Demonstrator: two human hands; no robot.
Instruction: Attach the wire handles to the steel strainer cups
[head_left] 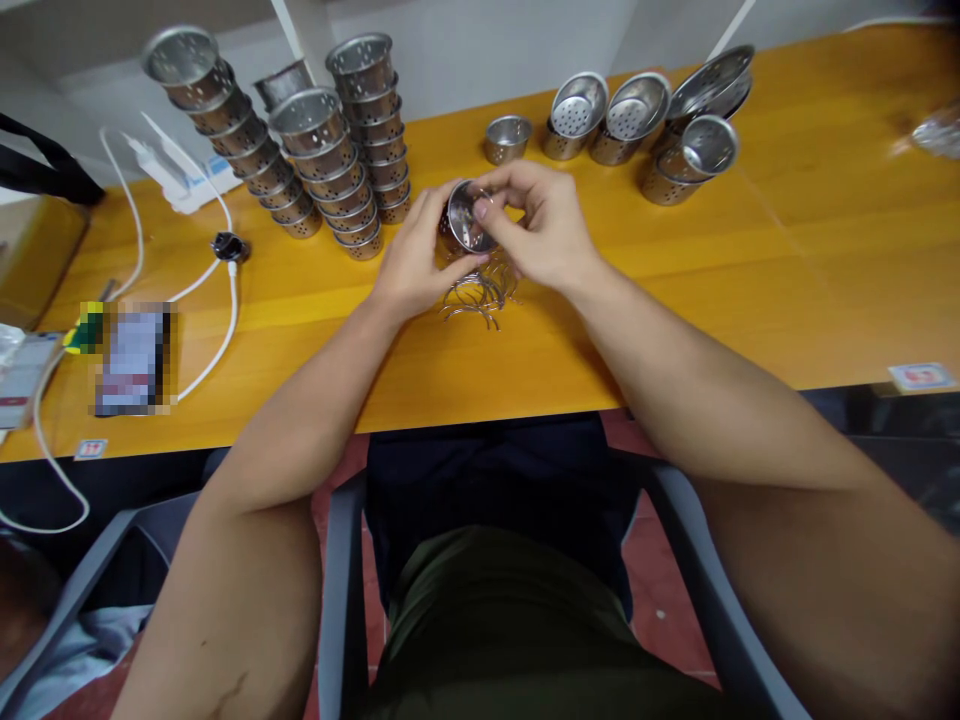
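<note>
Both hands meet over the middle of an orange wooden table (675, 290). My left hand (415, 262) is wrapped round a small perforated steel cup (463, 218), tilted so its mouth faces me. My right hand (544, 222) pinches at the cup's rim with thumb and forefinger; what the fingertips hold is too small to make out. A loose heap of thin wire handles (480, 295) lies on the table just under the hands.
Three leaning stacks of like steel cups (330, 160) stand at the back left. More cups and strainer baskets (637, 110) sit at the back right. A white power strip with cables (176, 175) and a blurred packet (131, 355) lie left.
</note>
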